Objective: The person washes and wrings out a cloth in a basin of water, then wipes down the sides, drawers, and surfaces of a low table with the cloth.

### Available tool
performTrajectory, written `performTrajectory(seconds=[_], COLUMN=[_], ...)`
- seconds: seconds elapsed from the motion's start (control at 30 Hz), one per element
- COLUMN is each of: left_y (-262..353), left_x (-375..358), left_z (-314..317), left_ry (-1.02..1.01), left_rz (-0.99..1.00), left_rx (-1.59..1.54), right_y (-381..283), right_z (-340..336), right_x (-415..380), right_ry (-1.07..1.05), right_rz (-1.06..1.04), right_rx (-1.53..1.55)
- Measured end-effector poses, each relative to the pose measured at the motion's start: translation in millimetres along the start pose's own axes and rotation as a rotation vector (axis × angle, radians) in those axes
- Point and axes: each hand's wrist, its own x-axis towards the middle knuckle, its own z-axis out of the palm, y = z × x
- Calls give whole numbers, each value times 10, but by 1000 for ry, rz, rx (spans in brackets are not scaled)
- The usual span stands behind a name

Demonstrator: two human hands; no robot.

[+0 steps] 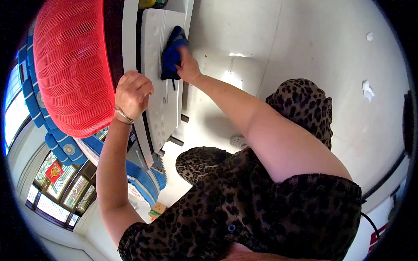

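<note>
My right hand [188, 66] grips a dark blue cloth [171, 56] and presses it against the white drawer front [152, 43] of a low cabinet. The cloth is bunched, and a thin strap or corner hangs from it. My left hand [133, 93], with a silver bracelet [124, 115] at the wrist, is at the edge of the cabinet top [114, 39]. Its fingers are curled in, and whatever they hold, if anything, is hidden. Beside this hand a large red woven plastic basket [72, 65] sits on the cabinet top.
Below the drawer, short dark legs [176, 141] hold the cabinet off the pale floor [244, 39]. Crumpled white scraps [368, 90] lie on the floor. A blue sofa [65, 145] and windows [65, 191] are beyond the cabinet.
</note>
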Motion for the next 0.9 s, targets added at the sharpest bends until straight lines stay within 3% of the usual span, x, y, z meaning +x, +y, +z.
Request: performTrajectory(seconds=[0.07, 0.2, 0.33, 0.43, 0.47, 0.57, 0.7, 0.83, 0.9], left_y=[-8, 3, -6, -9, -11, -16, 3, -12, -12], left_x=[11, 11, 21, 9, 5, 2, -8, -14, -23], left_z=[-6, -7, -18, -28, -17, -4, -17, 5, -7], left_ry=[8, 15, 19, 8, 14, 28, 16, 13, 9], left_rz=[8, 9, 17, 2, 1, 5, 9, 0, -5], left_rx=[1, 8, 2, -18, -17, -15, 1, 14, -8], right_y=[-24, -153, -45, -72, -92, -92, -98, -257, -269], right_z=[21, 59, -24, 56, 95, 176, 144, -41, -66], right_x=[-36, -152, 136, -55, -181, -231, -16, 684, 653], right_ry=[63, -70, 87, 9, -151, -72, 26, 339, 311], right_rz=[-33, -149, 56, -57, 5, -70, 1, -25, -72], right_rx=[-10, -119, -22, -120, -102, -133, -53, 91, 69])
